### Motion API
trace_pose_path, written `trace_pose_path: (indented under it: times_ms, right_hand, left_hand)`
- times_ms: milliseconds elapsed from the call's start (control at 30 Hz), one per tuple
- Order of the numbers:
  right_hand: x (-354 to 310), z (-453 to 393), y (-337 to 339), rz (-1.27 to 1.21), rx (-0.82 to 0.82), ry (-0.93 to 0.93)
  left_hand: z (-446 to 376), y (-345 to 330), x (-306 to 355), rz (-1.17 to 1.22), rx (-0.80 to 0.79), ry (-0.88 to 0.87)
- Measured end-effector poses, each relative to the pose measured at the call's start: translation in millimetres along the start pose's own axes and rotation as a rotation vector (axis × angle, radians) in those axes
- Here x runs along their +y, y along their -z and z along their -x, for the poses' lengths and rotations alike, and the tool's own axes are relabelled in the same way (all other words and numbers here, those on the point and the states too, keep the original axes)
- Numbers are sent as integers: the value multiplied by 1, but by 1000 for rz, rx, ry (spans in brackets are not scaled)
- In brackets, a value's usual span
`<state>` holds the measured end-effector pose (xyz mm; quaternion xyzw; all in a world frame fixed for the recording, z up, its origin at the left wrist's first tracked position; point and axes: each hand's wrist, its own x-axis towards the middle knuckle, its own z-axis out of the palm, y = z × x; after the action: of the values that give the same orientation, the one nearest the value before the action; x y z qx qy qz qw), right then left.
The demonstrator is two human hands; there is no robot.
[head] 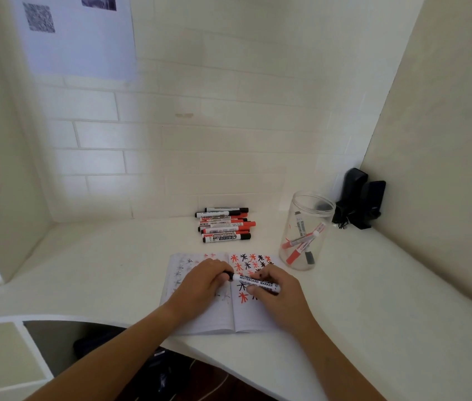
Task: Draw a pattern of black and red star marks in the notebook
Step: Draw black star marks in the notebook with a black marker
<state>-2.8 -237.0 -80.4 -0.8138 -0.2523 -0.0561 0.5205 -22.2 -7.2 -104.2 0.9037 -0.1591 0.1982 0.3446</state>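
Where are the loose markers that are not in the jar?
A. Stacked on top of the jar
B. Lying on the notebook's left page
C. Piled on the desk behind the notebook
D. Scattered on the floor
C: the pile of black and red markers lies on the desk near the wall, beyond the open notebook and left of the clear jar.

"WHITEBOARD MARKER" on held marker [255, 282]

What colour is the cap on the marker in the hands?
Black: the cap, at the left hand, caps the white marker. Head view.
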Motion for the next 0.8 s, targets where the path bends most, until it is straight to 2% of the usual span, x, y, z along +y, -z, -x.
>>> trace_pose_path:
  times_ms: [267,400,467,533,600,667,800]
  right_hand:
    - [-2,-1,-2,16,-11,-36]
    - [-9,-1,-1,77,-8,13]
    - [-12,-5,2,12,35,-5]
    - [-20,-11,7,-152,59,-36]
    - [-33,-19,17,-274,145,-16]
    - [-52,-27,31,-288,316,30]
    - [-82,-55,72,-25,696,236]
  left_hand:
    - [-1,0,-2,20,3,9]
    - [-3,1,-1,0,24,4]
    - [-4,1,0,-10,54,28]
    - [-4,1,3,-5,69,83]
    - [-2,1,6,-3,27,160]
    - [-1,-1,7,-119,-76,215]
    - [-2,-5,6,-342,-239,208]
